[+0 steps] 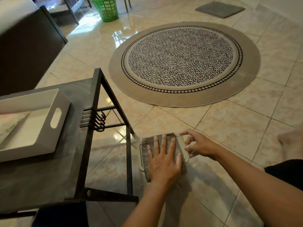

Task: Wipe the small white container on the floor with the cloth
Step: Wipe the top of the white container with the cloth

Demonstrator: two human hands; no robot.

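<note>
Flat on the cloth, the left hand presses with fingers spread, gripping nothing; the right hand, half-curled, should steady the container firmly.

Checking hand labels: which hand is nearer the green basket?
Right. The right hand sits at the small white container's far right edge, farther up the floor toward the green basket. The left hand lies flat on the cloth, nearer the person.

Grey-brown cloth; white container; green basket; black-flecked beige rug.
</note>
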